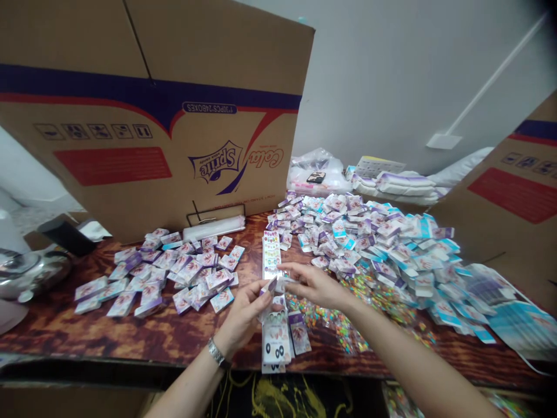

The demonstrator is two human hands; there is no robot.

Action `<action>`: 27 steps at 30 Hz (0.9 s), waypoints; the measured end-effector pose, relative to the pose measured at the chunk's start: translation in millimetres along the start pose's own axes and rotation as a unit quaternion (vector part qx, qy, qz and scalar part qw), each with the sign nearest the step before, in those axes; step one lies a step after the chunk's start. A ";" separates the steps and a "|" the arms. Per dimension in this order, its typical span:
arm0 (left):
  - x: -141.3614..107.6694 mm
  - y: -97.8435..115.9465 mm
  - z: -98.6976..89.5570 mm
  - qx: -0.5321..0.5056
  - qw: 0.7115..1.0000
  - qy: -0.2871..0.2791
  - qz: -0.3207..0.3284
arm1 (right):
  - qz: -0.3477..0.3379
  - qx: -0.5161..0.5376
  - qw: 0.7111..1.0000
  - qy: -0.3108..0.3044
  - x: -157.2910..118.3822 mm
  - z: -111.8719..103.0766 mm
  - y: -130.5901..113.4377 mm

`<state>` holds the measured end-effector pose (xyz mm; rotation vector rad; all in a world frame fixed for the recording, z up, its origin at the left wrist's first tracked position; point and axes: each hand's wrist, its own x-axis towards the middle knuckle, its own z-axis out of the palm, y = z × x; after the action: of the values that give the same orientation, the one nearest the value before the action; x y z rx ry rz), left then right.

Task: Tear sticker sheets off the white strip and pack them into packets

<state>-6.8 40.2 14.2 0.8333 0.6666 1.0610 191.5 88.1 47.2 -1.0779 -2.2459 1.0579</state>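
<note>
My left hand [243, 316], with a metal wristwatch, pinches a small white packet [274, 285] between thumb and fingers. My right hand [315, 284] meets the same packet from the right, its fingertips on the packet's upper edge. Just beyond the hands lies an upright strip of colourful printed cards [272, 255]. A loose stack of printed cards [276, 339] sits below my left hand. Small purple-and-white packets form a pile [174, 270] to the left, and a larger pile with teal-edged packets [369, 244] spreads to the right.
Flattened printed cardboard cartons [152, 116] stand upright behind the brown wood-grain table [56, 334]. Small colourful items in clear bags [352, 316] lie under my right forearm. Clear plastic bags [313, 174] and white packs [395, 184] lie at the back. A metal kettle [26, 273] stands at the left.
</note>
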 end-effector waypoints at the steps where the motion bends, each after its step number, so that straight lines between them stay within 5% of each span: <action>1: -1.3 0.7 0.2 -0.006 1.000 -0.005 0.002 | 0.022 0.023 0.999 0.002 0.8 2.6 2.5; 7: -6.7 5.1 -4.4 0.054 0.998 -0.012 0.026 | 0.062 0.095 0.994 -0.008 -0.6 6.1 -3.4; 11: -7.6 6.9 -14.7 0.261 0.961 0.052 0.078 | -0.054 -0.081 0.986 0.139 -8.7 -0.2 -22.6; 13: -9.1 7.1 -18.8 0.357 0.925 0.075 0.106 | -0.133 -0.163 0.964 0.163 -13.3 -0.4 -28.7; 19: -18.8 8.4 -21.6 0.467 0.871 0.066 0.140 | -0.270 -0.393 0.876 0.077 -17.9 7.1 -30.4; 27: -27.8 13.1 -16.0 0.541 0.826 0.008 0.158 | -0.324 -0.521 0.789 0.013 -16.2 7.3 -42.0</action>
<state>-35.6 21.7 18.9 1.9749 1.2000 0.9262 176.9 54.8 74.9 -0.4768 -2.8404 -0.5785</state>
